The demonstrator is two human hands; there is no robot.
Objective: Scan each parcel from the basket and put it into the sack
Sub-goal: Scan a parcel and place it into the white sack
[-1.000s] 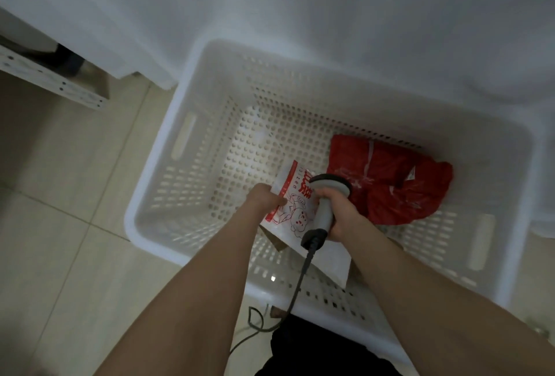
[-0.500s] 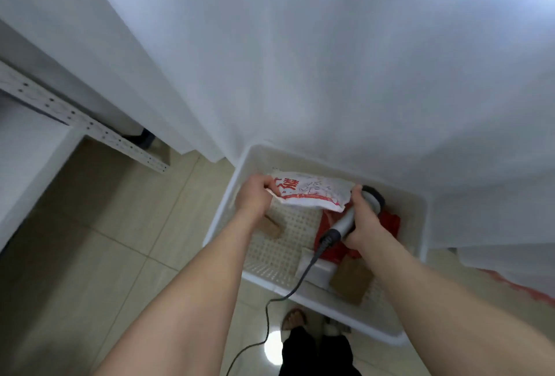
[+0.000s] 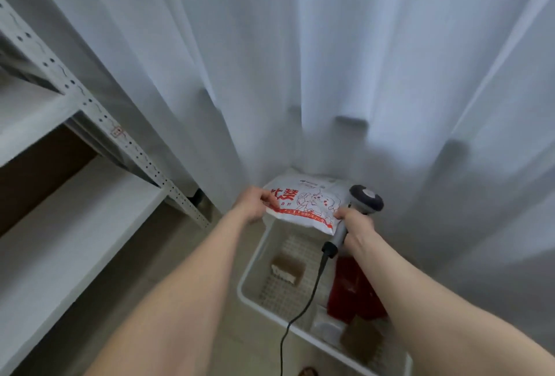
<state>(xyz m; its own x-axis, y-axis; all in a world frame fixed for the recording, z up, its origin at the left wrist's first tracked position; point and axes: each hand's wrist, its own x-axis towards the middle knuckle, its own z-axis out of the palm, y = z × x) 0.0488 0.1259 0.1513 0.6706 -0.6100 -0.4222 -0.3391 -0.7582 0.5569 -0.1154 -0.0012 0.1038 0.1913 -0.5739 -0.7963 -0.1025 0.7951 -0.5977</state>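
Note:
A white parcel (image 3: pixel 309 203) with red print is held up above the white basket (image 3: pixel 255 258). My left hand (image 3: pixel 250 204) pinches its left edge. My right hand (image 3: pixel 356 222) grips the grey handle of the scanner (image 3: pixel 365 198) and its thumb touches the parcel's right corner. The scanner's black cable (image 3: pixel 306 300) hangs down over the basket. Inside the basket lie a red parcel (image 3: pixel 350 288), a small brown box (image 3: pixel 288 267), a white packet (image 3: pixel 326 323) and another brown box (image 3: pixel 365 342). No sack is in view.
White curtains (image 3: pixel 300 60) hang right behind the basket. A grey metal shelf rack (image 3: pixel 90 111) with white boards stands at the left. Beige floor tiles (image 3: pixel 186 261) run between the rack and the basket. A foot (image 3: pixel 307 372) shows at the bottom edge.
The parcel came out of the basket and rose to chest height, now held flat with its printed face up. My view tilted upward, so the basket dropped low in the frame.

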